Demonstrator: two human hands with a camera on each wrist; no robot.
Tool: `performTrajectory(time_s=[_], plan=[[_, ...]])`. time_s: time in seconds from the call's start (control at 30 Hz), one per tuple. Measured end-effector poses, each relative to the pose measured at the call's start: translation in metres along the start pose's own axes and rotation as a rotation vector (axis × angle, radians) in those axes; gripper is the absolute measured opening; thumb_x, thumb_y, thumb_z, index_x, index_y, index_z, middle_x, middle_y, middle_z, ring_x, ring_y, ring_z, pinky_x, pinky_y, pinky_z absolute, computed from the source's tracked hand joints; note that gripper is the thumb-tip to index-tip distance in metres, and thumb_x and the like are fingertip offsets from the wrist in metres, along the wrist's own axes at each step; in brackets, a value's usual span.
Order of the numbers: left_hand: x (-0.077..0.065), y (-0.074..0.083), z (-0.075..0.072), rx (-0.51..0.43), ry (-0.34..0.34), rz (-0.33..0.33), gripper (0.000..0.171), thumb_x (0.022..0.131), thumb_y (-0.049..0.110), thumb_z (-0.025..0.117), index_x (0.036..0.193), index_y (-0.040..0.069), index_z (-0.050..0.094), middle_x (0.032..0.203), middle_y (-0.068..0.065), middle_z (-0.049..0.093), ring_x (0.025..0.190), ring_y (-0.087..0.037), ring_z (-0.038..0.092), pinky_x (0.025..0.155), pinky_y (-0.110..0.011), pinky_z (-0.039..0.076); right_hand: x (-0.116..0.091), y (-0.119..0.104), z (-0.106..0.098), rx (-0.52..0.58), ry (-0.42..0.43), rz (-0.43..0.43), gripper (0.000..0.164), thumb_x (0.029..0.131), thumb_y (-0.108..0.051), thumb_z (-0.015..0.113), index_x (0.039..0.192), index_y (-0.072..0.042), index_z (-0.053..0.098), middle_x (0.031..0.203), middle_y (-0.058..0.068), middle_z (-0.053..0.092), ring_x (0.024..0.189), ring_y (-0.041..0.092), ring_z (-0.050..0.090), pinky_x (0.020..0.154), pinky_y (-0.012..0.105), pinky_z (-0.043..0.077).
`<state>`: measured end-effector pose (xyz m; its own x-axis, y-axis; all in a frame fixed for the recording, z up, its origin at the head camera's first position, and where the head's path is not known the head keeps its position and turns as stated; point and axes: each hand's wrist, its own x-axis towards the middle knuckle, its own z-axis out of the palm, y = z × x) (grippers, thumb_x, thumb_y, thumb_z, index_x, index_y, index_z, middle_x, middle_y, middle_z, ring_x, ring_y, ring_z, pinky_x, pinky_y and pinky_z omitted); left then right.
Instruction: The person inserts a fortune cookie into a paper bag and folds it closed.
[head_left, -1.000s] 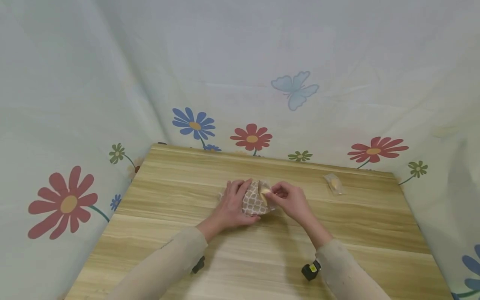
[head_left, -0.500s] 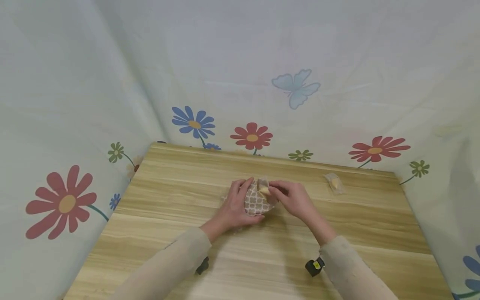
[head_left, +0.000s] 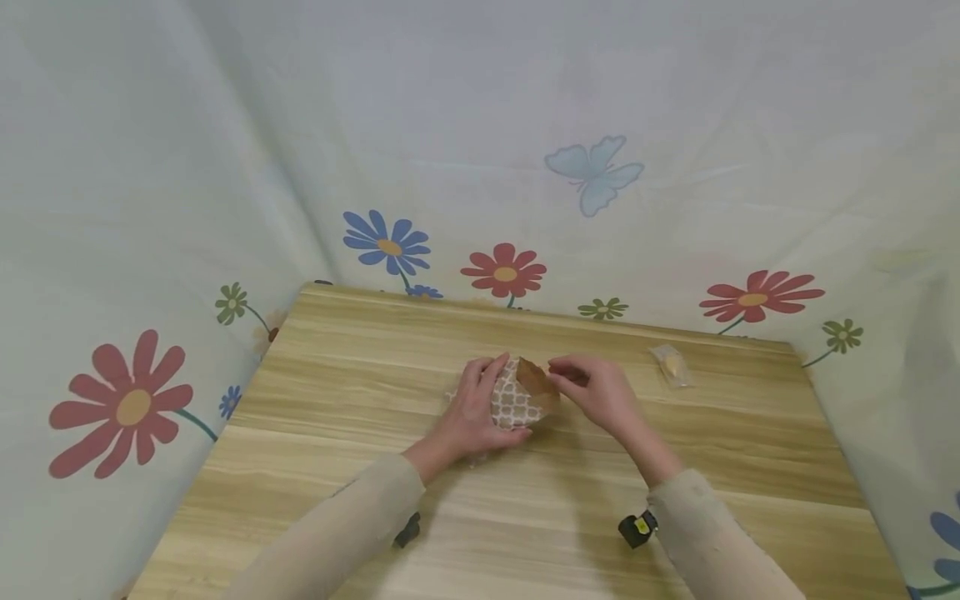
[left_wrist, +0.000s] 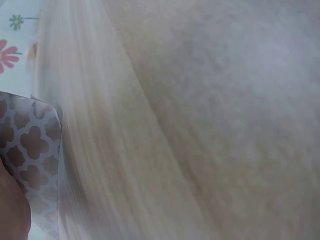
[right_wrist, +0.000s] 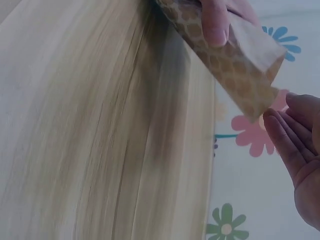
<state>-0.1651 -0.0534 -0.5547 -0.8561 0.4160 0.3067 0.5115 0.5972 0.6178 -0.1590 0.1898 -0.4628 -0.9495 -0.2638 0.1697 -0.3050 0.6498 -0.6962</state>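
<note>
A brown paper bag (head_left: 516,407) with a white lattice print is held near the middle of the table, its mouth gaping toward the right. My left hand (head_left: 472,412) grips it, thumb on the near side and fingers on the far side. In the left wrist view the printed side of the bag (left_wrist: 35,145) shows beside part of that hand. My right hand (head_left: 596,387) is at the bag's mouth. In the right wrist view its fingers (right_wrist: 287,140) are fairly straight, fingertips right at the bag's corner, with the thumb apart from them. The bag's contents are hidden.
A small clear packet (head_left: 672,367) with something pale yellow inside lies at the back right of the wooden table (head_left: 337,333). Flower-printed cloth (head_left: 450,167) hangs behind and beside the table. A black device (head_left: 637,528) is on the right wrist.
The pale yellow thing seen at the bag's mouth by my right fingers is out of sight, and the brown inside shows. My right hand has shifted slightly right; my left keeps its grip.
</note>
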Motion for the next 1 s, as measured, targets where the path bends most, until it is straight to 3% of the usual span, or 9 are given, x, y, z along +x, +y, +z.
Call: performTrajectory(time_s=[0.2, 0.37, 0.6, 1.0], plan=[[0.001, -0.001, -0.004, -0.008, 0.018, 0.008, 0.127, 0.069, 0.057, 0.095, 0.168, 0.017, 0.027, 0.149, -0.014, 0.039, 0.131, -0.027, 0.046, 0.112, -0.047, 0.049, 0.001, 0.008, -0.005, 0.016, -0.041, 0.019, 0.031, 0.098, -0.019, 0.08, 0.122, 0.0, 0.077, 0.111, 0.012, 0.08, 0.094, 0.025, 0.078, 0.082, 0.041, 0.065], [0.003, 0.003, -0.004, -0.016, 0.02, 0.007, 0.128, 0.068, 0.055, 0.097, 0.169, 0.019, 0.026, 0.15, -0.014, 0.039, 0.131, -0.027, 0.047, 0.112, -0.048, 0.05, 0.005, 0.012, -0.002, 0.025, -0.124, 0.037, 0.023, 0.099, -0.019, 0.079, 0.115, -0.003, 0.079, 0.104, 0.009, 0.081, 0.091, 0.021, 0.077, 0.081, 0.038, 0.064], [0.006, 0.008, -0.007, -0.033, 0.002, 0.01, 0.13, 0.068, 0.054, 0.097, 0.169, 0.017, 0.023, 0.155, -0.014, 0.036, 0.136, -0.028, 0.046, 0.114, -0.048, 0.049, 0.009, 0.013, -0.004, 0.087, -0.126, 0.067, 0.012, 0.102, -0.015, 0.075, 0.107, -0.005, 0.08, 0.091, 0.003, 0.079, 0.076, 0.012, 0.071, 0.069, 0.029, 0.059], [0.009, 0.009, -0.023, -0.018, -0.073, 0.003, 0.139, 0.068, 0.055, 0.098, 0.171, 0.013, 0.014, 0.165, -0.018, 0.031, 0.148, -0.034, 0.041, 0.119, -0.053, 0.043, 0.015, -0.004, -0.017, 0.087, -0.137, 0.017, 0.013, 0.102, -0.015, 0.074, 0.107, -0.005, 0.08, 0.092, 0.004, 0.079, 0.076, 0.012, 0.071, 0.069, 0.029, 0.06]])
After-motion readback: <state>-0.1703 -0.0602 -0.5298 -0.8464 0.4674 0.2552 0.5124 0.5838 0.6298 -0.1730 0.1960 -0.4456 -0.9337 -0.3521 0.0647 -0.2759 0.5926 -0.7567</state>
